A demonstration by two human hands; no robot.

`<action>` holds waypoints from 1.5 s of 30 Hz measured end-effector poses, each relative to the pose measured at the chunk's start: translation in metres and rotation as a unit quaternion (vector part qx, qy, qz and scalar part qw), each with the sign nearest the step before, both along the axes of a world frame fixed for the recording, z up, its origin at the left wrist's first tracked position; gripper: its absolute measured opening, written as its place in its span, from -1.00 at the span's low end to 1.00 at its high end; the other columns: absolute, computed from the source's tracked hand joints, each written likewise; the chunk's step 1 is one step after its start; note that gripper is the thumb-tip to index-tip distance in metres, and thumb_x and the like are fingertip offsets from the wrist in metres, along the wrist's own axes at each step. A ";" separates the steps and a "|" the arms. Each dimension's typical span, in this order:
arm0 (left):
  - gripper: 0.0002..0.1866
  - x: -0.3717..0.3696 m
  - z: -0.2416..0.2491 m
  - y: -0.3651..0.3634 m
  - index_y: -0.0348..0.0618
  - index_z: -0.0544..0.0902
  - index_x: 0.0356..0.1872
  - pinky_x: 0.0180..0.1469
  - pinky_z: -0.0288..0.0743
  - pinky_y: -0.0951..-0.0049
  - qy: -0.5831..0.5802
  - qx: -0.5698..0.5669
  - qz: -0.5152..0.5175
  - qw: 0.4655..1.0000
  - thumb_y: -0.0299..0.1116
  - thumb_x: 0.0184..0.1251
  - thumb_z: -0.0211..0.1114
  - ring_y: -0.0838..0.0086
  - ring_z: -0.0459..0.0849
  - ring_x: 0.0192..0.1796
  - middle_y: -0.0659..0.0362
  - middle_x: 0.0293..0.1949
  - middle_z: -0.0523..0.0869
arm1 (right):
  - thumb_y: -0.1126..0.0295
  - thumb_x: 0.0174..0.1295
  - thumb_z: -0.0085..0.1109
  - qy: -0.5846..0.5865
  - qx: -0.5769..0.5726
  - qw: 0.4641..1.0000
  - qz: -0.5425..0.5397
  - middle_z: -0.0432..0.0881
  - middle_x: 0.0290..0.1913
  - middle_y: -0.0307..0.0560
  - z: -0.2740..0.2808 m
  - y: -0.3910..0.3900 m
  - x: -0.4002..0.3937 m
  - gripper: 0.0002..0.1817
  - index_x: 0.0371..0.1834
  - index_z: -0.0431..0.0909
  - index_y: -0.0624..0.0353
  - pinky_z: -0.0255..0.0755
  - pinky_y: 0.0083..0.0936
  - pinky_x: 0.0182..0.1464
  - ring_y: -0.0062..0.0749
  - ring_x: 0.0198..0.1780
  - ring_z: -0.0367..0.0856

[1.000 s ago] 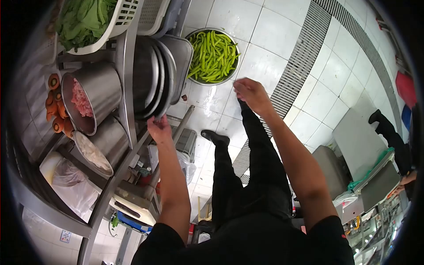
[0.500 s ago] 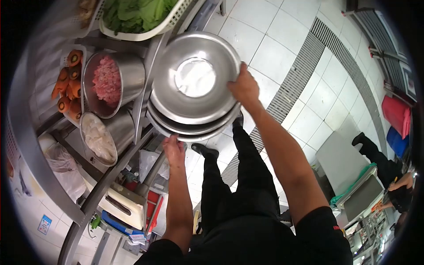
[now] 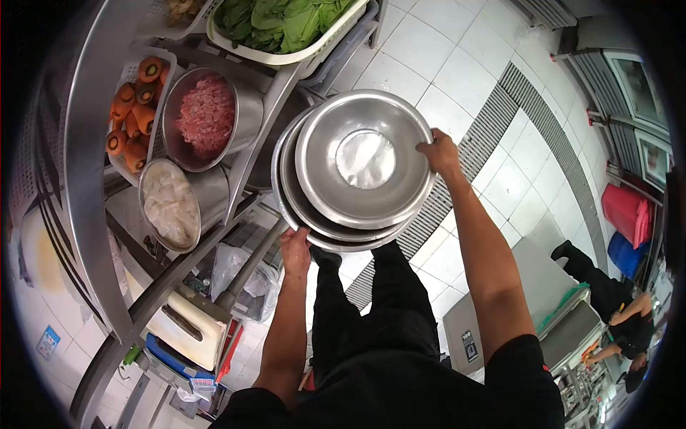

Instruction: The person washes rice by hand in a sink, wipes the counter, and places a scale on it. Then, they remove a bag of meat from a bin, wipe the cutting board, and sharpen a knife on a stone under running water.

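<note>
A stack of nested stainless steel bowls [image 3: 321, 154] is held out in front of my body, above the floor. The top bowl [image 3: 382, 193] has a shiny flat bottom and nothing in it. My left hand [image 3: 295, 250] is closed on the rim at the lower left of the stack, its thumb on the edge. At the right side my right hand [image 3: 441, 152] grips the rim, thumb on top and fingers mostly hidden beneath. Another metal bowl [image 3: 268, 132] shows partly on the rack behind the stack.
To the left, a metal rack [image 3: 261, 146] holds a pot of minced meat [image 3: 206, 114], a pot of pale pieces [image 3: 170, 204], carrots [image 3: 132, 114] in a basket and leafy greens [image 3: 286, 25]. A drain grate [image 3: 486, 121] crosses the tiled floor. A person [image 3: 622, 314] is at far right.
The bowl stack has shifted right and down in view, away from the rack, with both hands still on it. The whole view has also shifted, and another bowl on the rack now shows.
</note>
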State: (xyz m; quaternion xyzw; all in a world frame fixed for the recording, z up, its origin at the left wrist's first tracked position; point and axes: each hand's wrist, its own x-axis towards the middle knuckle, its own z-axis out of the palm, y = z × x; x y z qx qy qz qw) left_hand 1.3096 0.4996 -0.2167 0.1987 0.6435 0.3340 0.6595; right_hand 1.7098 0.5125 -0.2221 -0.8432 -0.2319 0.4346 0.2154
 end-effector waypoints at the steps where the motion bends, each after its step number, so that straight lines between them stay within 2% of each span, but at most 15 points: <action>1: -0.93 0.001 0.006 0.001 -0.13 0.70 -0.42 -0.52 0.37 0.67 0.003 -0.001 -0.005 1.000 -0.56 0.17 0.31 0.70 0.59 -0.52 0.34 -0.44 0.70 | 0.22 0.05 0.28 0.000 0.001 1.000 0.001 0.71 -0.33 0.16 -0.003 -0.004 -0.004 -0.60 -0.10 0.58 0.26 0.54 -0.27 -0.15 -0.03 -0.27 0.71; 4: -0.93 -0.005 0.008 -0.002 -0.12 0.69 -0.45 -0.54 0.27 0.67 0.028 -0.019 -0.014 0.999 -0.54 0.18 0.31 0.72 0.51 -0.58 0.36 -0.50 0.68 | 0.26 0.09 0.21 -0.087 0.043 0.995 0.005 0.69 -0.31 0.29 0.005 -0.010 -0.019 -0.63 -0.09 0.55 0.26 0.53 -0.14 -0.12 0.14 -0.24 0.70; 9: -0.91 -0.019 -0.006 -0.018 -0.13 0.68 -0.50 -0.56 0.19 0.64 0.047 -0.027 -0.012 0.998 -0.52 0.18 0.32 0.73 0.43 -0.62 0.35 -0.56 0.64 | 0.27 0.16 0.15 -0.102 0.097 0.989 -0.048 0.65 -0.44 0.25 0.024 -0.013 -0.019 -0.71 -0.17 0.46 0.25 0.50 -0.11 -0.24 0.14 -0.37 0.67; 13: -0.94 -0.036 0.019 -0.038 -0.31 0.68 -0.34 -0.35 0.50 0.53 0.082 -0.059 -0.045 0.994 -0.53 0.21 0.30 0.58 0.64 -0.40 0.22 -0.37 0.71 | 0.28 0.17 0.16 -0.109 0.162 0.979 -0.056 0.59 -0.53 0.17 0.020 -0.002 -0.006 -0.73 -0.21 0.45 0.25 0.47 -0.22 -0.30 -0.08 -0.49 0.59; 15: -0.86 -0.057 0.016 -0.058 -0.36 0.68 -0.22 -0.15 0.60 0.48 0.063 -0.071 -0.005 0.995 -0.54 0.22 0.29 0.49 0.71 -0.26 0.17 -0.26 0.74 | 0.27 0.16 0.17 -0.093 0.187 0.973 -0.099 0.60 -0.51 0.17 0.003 0.009 -0.002 -0.72 -0.20 0.46 0.25 0.47 -0.22 -0.29 -0.12 -0.46 0.59; 17: -0.84 -0.084 0.025 -0.076 -0.36 0.69 -0.19 -0.09 0.62 0.45 0.056 -0.089 -0.025 0.994 -0.53 0.24 0.29 0.47 0.73 -0.25 0.15 -0.24 0.75 | 0.24 0.14 0.17 -0.078 0.133 0.982 -0.112 0.68 -0.30 0.28 -0.014 0.033 -0.017 -0.65 -0.12 0.50 0.28 0.50 -0.12 -0.12 0.14 -0.22 0.68; 19: -0.86 -0.095 0.032 -0.089 -0.35 0.70 -0.22 -0.14 0.62 0.46 0.056 -0.091 -0.007 0.994 -0.54 0.23 0.28 0.48 0.72 -0.28 0.16 -0.27 0.75 | 0.23 0.12 0.19 -0.129 0.172 0.970 -0.112 0.67 -0.17 0.35 -0.034 0.058 -0.054 -0.58 -0.01 0.51 0.26 0.51 -0.07 -0.03 0.27 -0.08 0.65; 22: -0.89 -0.106 0.037 -0.104 -0.30 0.70 -0.26 -0.21 0.58 0.48 0.037 -0.078 0.006 0.996 -0.54 0.23 0.26 0.51 0.70 -0.32 0.18 -0.30 0.74 | 0.26 0.09 0.21 -0.022 0.139 0.983 -0.114 0.67 -0.16 0.34 -0.036 0.096 -0.105 -0.60 -0.06 0.53 0.27 0.49 -0.09 0.06 0.24 -0.02 0.64; 26: -0.89 -0.093 0.050 -0.097 -0.30 0.70 -0.27 -0.18 0.60 0.46 0.048 -0.099 0.028 0.994 -0.54 0.23 0.25 0.51 0.71 -0.29 0.18 -0.30 0.74 | 0.22 0.09 0.32 -0.030 0.131 0.991 -0.019 0.69 -0.17 0.25 -0.053 0.110 -0.138 -0.56 -0.08 0.53 0.32 0.50 -0.19 0.01 0.08 -0.06 0.68; 29: -0.87 -0.096 0.051 -0.096 -0.30 0.71 -0.26 -0.16 0.61 0.44 0.036 -0.095 0.034 0.994 -0.55 0.22 0.24 0.51 0.71 -0.26 0.18 -0.29 0.75 | 0.16 0.13 0.28 0.099 0.069 0.987 0.109 0.69 -0.09 0.20 -0.031 0.091 -0.142 -0.53 0.03 0.52 0.23 0.52 -0.11 0.04 0.13 0.00 0.66; 31: -0.86 -0.098 0.048 -0.095 -0.30 0.71 -0.25 -0.14 0.62 0.43 0.032 -0.110 0.026 0.993 -0.56 0.22 0.24 0.52 0.72 -0.26 0.18 -0.27 0.75 | 0.08 0.15 0.30 -0.087 0.031 0.950 0.298 0.71 -0.08 0.12 -0.028 0.057 -0.143 -0.47 0.12 0.50 0.13 0.55 -0.14 0.01 0.02 -0.01 0.68; 34: -0.85 -0.100 0.052 -0.093 -0.30 0.72 -0.25 -0.10 0.61 0.44 -0.022 -0.094 0.032 0.995 -0.57 0.22 0.22 0.51 0.72 -0.25 0.19 -0.27 0.76 | 0.09 0.20 0.29 -0.097 -0.116 0.898 0.413 0.72 -0.09 0.01 -0.041 0.031 -0.126 -0.49 0.19 0.49 0.00 0.56 -0.16 0.00 -0.07 -0.03 0.70; 38: -0.80 -0.108 0.042 -0.092 -0.31 0.72 -0.20 -0.01 0.57 0.45 -0.008 -0.075 -0.020 0.997 -0.59 0.20 0.20 0.49 0.72 -0.20 0.19 -0.24 0.76 | 0.26 0.26 0.19 -0.152 -0.013 0.920 0.362 0.73 -0.19 0.00 -0.020 0.036 -0.114 -0.70 0.05 0.58 -0.02 0.57 -0.18 -0.03 -0.09 -0.06 0.71; 43: -0.80 -0.089 0.050 -0.079 -0.33 0.71 -0.21 -0.05 0.62 0.44 -0.009 -0.106 -0.021 0.994 -0.61 0.17 0.19 0.47 0.73 -0.21 0.16 -0.23 0.77 | 0.23 0.24 0.17 -0.197 0.014 0.896 0.398 0.71 -0.24 0.06 0.052 0.066 -0.072 -0.72 -0.02 0.60 0.02 0.55 -0.12 -0.03 -0.01 -0.13 0.69; 45: -0.79 -0.088 0.047 -0.078 -0.32 0.71 -0.19 -0.09 0.63 0.43 -0.006 -0.108 -0.017 0.994 -0.61 0.16 0.20 0.46 0.74 -0.23 0.14 -0.23 0.77 | 0.24 0.20 0.21 -0.241 0.025 0.892 0.381 0.71 -0.16 0.08 0.064 0.063 -0.025 -0.60 0.12 0.58 0.02 0.55 -0.15 0.01 -0.01 -0.04 0.67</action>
